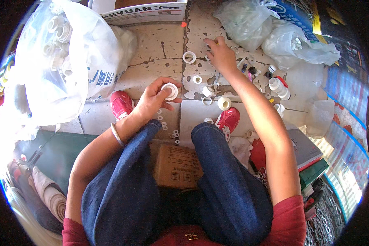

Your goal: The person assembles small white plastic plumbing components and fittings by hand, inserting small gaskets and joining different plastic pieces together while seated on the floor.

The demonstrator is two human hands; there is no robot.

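Observation:
A white plastic ring nut (169,91) is pinched between the thumb and fingers of my left hand (155,97), above the floor between my shoes. Farther off to the right, my right hand (222,54) reaches down to the floor with its fingers apart and nothing visibly gripped. Just left of it lies a larger white ring (189,57). Nearer to me are a small white ring (197,79), a short white fitting (208,91), a thin ring (207,101) and a round cream fitting (224,103). What lies directly under my right fingertips is partly hidden.
A big clear bag of white pipe fittings (61,61) stands at the left. Plastic bags (250,28) lie at the far right. White and black fittings (278,87) lie right of my forearm. A cardboard box (178,166) sits between my legs, near several small washers (164,124).

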